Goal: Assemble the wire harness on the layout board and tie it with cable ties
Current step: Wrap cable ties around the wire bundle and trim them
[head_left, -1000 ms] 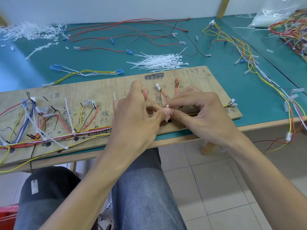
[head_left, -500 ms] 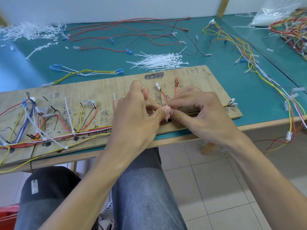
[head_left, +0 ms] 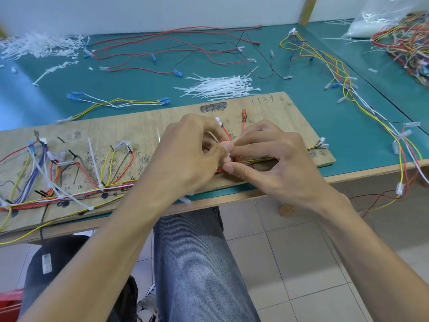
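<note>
The wooden layout board (head_left: 267,108) lies along the front edge of the green table. The wire harness (head_left: 69,194), red, yellow, white and blue, runs along the board, with white ties round its left part. My left hand (head_left: 185,156) and my right hand (head_left: 274,154) meet at the board's middle, over the yellow and red wires (head_left: 262,159). The fingertips of both hands pinch a small white cable tie (head_left: 228,155) at those wires. Most of the tie is hidden by my fingers. Two red wire ends (head_left: 243,115) stand just behind my hands.
A pile of white cable ties (head_left: 220,87) lies just behind the board. Loose red and black wires (head_left: 162,52) spread across the back. Cut tie scraps (head_left: 41,45) are at far left. Finished harnesses (head_left: 343,73) trail down the right, over the table edge. My knees are under the table.
My fingertips have shifted at the tie: the right thumb now sits lower, under the yellow wire. The tie's white tail no longer shows below my fingers. The board has not moved.
</note>
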`<action>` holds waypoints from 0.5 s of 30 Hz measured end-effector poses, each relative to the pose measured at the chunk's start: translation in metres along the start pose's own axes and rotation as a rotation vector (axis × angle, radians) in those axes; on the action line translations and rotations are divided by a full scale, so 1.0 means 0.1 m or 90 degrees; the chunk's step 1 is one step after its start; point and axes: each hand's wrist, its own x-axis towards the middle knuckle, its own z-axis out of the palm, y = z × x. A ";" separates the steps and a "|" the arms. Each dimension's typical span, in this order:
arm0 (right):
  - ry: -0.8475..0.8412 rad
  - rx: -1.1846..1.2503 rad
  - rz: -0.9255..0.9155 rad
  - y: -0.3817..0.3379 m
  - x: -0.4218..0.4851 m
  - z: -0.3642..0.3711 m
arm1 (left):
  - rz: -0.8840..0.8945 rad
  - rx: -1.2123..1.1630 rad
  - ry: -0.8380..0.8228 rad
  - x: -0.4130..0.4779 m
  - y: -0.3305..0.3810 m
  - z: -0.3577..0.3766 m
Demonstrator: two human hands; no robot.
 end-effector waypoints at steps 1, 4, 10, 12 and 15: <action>0.002 0.001 0.005 0.00 0.00 0.00 | 0.009 0.041 -0.004 0.02 0.02 0.00; 0.005 -0.001 0.009 -0.01 0.00 -0.01 | 0.024 0.120 0.001 0.04 0.06 0.01; 0.015 -0.018 0.011 -0.03 0.00 0.03 | 0.014 0.107 -0.009 0.04 0.06 -0.03; 0.018 -0.018 0.012 -0.04 0.01 0.02 | 0.035 0.167 0.008 0.07 0.07 -0.02; 0.017 -0.012 0.011 -0.06 0.01 0.01 | 0.042 0.239 0.016 0.10 0.11 0.02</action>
